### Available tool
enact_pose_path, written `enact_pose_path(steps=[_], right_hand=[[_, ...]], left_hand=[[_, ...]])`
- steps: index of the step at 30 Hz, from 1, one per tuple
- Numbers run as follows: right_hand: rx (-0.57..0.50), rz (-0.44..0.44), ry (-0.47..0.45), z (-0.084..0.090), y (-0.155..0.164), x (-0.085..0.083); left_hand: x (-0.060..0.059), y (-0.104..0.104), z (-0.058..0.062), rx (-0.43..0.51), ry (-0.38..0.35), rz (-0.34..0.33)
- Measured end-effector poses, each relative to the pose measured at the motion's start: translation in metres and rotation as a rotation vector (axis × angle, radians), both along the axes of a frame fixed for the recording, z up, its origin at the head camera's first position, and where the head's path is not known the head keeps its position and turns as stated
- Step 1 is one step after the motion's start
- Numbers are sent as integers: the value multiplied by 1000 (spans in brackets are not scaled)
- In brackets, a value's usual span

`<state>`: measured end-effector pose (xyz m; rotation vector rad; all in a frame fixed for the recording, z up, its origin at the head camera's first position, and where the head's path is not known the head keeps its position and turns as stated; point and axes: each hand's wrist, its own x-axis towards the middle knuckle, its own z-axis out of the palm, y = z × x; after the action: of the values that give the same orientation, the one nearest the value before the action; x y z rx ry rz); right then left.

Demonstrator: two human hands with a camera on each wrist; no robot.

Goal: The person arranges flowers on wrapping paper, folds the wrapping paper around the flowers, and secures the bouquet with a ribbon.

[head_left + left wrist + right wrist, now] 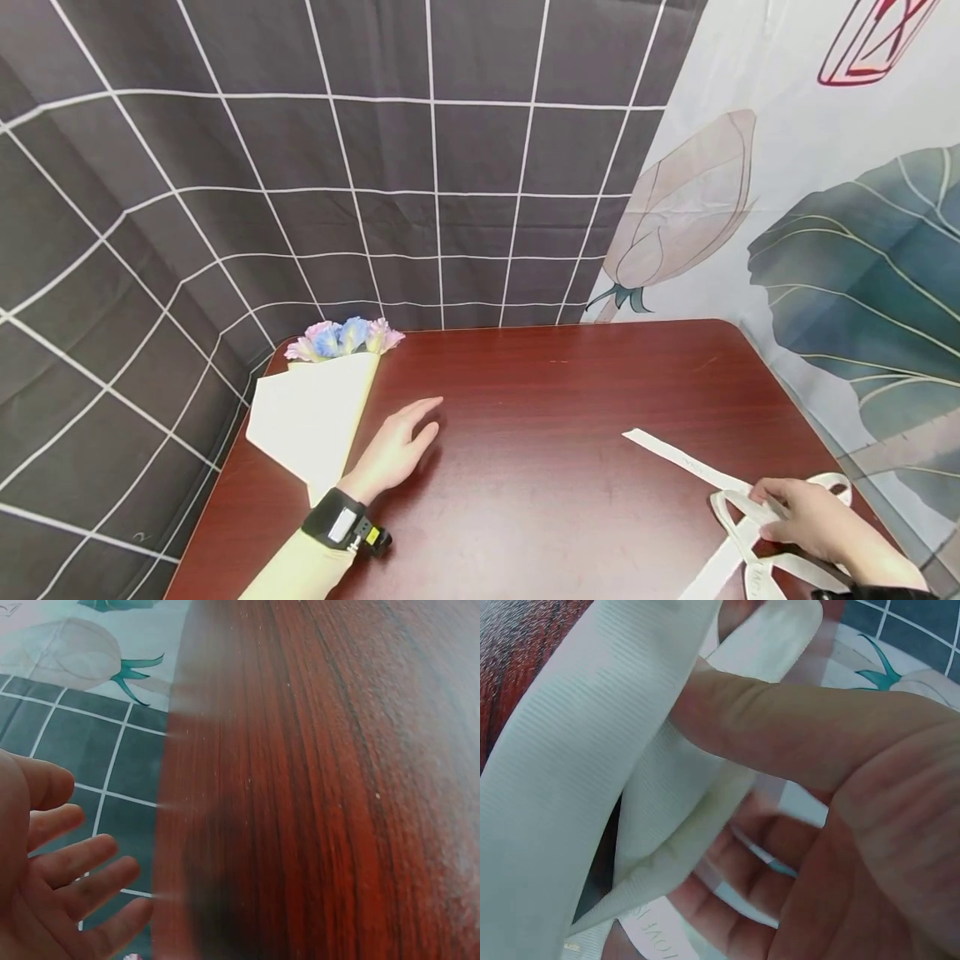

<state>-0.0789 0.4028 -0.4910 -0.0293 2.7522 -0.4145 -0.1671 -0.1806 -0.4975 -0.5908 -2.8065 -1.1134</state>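
Note:
A bouquet [318, 400] wrapped in cream paper lies at the table's left edge, with pink and blue flowers [345, 337] at its far end. My left hand [397, 450] rests flat on the red-brown table [540, 392] just right of the wrap, its fingers [71, 874] straight and spread, holding nothing. A cream ribbon [720, 492] lies looped at the near right. My right hand [806, 517] grips its loops. In the right wrist view the thumb [780, 724] presses over the ribbon [592, 765] while the other fingers curl beneath it.
A dark curtain [337, 167] with a white grid hangs behind and to the left. A pale cloth [825, 208] printed with a bud and leaves hangs at the right. The table's middle shows bare wood.

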Motion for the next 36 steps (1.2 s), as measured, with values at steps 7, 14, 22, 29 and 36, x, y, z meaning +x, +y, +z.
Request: enact_pose_path(steps=[7, 14, 22, 29, 36], right_hand=[[-35, 31, 28, 2, -4, 1], [-83, 45, 138, 15, -25, -8], [-226, 131, 296, 35, -86, -32], [-306, 147, 410, 43, -156, -47], [-409, 138, 469, 51, -224, -54]], left_hand=[[2, -3, -1, 23, -36, 6], [2, 8, 4, 64, -40, -34], [2, 47, 9, 105, 1, -179], [12, 95, 13, 133, -14, -276], [20, 129, 25, 190, -22, -295]])
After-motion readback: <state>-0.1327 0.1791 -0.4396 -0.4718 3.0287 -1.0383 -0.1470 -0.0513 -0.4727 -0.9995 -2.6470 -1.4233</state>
